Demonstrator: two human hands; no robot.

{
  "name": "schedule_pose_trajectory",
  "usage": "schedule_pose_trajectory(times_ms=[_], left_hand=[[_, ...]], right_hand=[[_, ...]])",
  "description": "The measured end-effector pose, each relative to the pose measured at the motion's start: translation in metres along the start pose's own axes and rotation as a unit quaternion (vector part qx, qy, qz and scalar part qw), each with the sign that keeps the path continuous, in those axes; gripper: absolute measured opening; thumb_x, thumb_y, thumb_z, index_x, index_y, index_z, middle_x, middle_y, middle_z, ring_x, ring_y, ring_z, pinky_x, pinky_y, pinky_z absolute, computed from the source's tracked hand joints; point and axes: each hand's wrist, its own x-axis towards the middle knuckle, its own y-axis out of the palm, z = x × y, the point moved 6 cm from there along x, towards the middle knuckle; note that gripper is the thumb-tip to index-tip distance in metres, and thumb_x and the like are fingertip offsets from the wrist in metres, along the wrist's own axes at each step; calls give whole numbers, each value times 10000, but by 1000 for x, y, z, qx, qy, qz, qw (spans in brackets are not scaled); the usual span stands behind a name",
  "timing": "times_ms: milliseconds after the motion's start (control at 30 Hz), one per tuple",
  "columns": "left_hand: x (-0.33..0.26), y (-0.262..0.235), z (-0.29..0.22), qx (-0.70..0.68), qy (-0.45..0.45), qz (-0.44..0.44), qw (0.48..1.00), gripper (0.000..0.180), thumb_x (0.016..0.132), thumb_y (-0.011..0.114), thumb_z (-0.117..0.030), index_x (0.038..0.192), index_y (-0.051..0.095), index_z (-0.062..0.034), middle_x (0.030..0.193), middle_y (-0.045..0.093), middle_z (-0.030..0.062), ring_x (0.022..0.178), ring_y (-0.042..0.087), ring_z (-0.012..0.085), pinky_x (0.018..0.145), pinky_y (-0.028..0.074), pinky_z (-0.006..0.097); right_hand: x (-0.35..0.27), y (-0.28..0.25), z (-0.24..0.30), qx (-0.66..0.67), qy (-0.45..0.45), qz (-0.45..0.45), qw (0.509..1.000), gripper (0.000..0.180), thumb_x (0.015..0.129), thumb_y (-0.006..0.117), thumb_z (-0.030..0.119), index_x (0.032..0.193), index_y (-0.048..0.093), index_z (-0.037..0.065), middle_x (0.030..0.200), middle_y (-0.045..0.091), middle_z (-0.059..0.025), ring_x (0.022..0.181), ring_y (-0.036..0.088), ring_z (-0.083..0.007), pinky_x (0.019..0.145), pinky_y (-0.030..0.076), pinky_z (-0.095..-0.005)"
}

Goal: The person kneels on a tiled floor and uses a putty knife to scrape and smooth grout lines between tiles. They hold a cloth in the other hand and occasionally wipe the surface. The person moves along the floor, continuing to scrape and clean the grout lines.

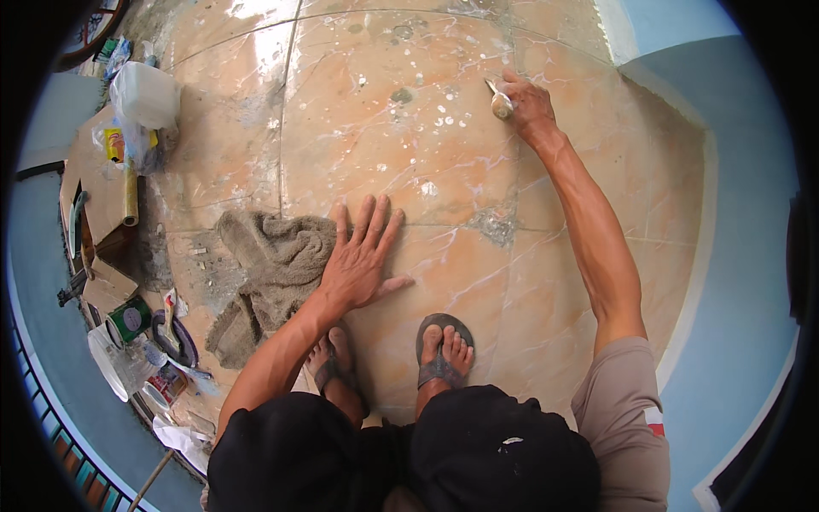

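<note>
Centre of frame: your left hand (pixel 357 263), fingers spread wide over the tile floor (pixel 563 294), beside a brown towel (pixel 277 252), likely soft and limp. Upper right: your right hand (pixel 532 109) grips a small hand tool (pixel 502 106), tip indistinct; probably light, stiff, best held by its rounded handle. Tile extends leftward; the blue wall (pixel 755 162) bounds the right.

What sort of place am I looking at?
Likely a home's room or porch, perhaps under renovation: white spots dot the tiled floor, a blue wall rises at right, with a green can and cardboard at left.
</note>
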Motion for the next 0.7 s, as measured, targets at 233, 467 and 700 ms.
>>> schedule_pose_trajectory(times_ms=[233,467,700], left_hand=[[-3,-2,3,-5,-3,0,1000,1101,872,623,-721,1657,265,-38,1733,171,229,1623,75,410,1276,2,675],[-4,-1,3,-1,1,1,1000,1135,863,629,-736,1653,251,-13,1724,170,256,1617,82,433,1275,10,672],[-5,-1,4,-11,-6,0,1000,1117,876,624,-726,1657,245,-23,1723,185,247,1617,95,424,1276,7,668]], right_hand=[[4,10,2,-31,21,62,997,74,886,627,168,865,674,114,1020,642,-82,898,692,-366,754,558,-485],[-2,4,8,1,12,57,998,79,874,630,131,842,677,77,1005,647,-99,888,690,-381,753,561,-492],[4,6,16,-33,13,58,998,26,844,648,89,835,658,67,997,640,-114,868,692,-393,727,558,-499]])
